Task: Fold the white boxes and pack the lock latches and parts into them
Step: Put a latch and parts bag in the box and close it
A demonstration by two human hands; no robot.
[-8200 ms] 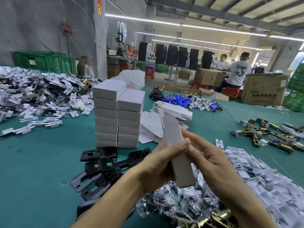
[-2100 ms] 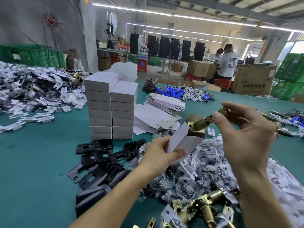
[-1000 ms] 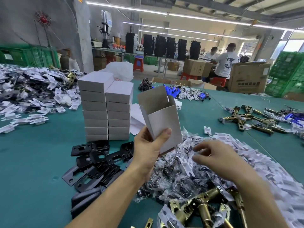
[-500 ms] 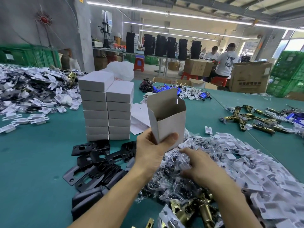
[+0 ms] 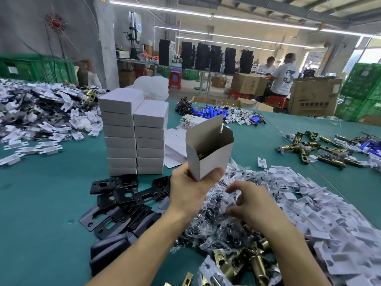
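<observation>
- Our left hand [image 5: 187, 195] holds the white box [image 5: 210, 153] upright by its lower end. The fingers [image 5: 214, 172] are wrapped around it, with the thumb on the front wall.
- The mouth of the box is open above these fingers, and its flap stands up at the far side.
- Inside the box, just above our left fingers, a bit of a brass lock latch [image 5: 200, 155] shows. So we judge that the latch is packed and that the step in hand is adding the small parts.
- Our right hand [image 5: 253, 203] hovers low over the heap of clear parts bags [image 5: 216, 230], below the box. Its fingers [image 5: 233, 187] are half curled and apart, with a gap between thumb and forefinger, and we see nothing held in them.
- The next move, we think, calls for pinching one single bag, lifting it to the open mouth and dropping it beside the latch. The bags lie tangled, so two may come up together.
- The way from the right fingers up to the mouth is short, with only air between.
- Left of our left fingers lie black plates [image 5: 127, 195], and beyond them the stack of closed boxes [image 5: 134, 137] stands near. A wide swing of the box could knock it.
- Right of our right fingers, white inserts [image 5: 319, 203] cover the bench [image 5: 51, 203].
</observation>
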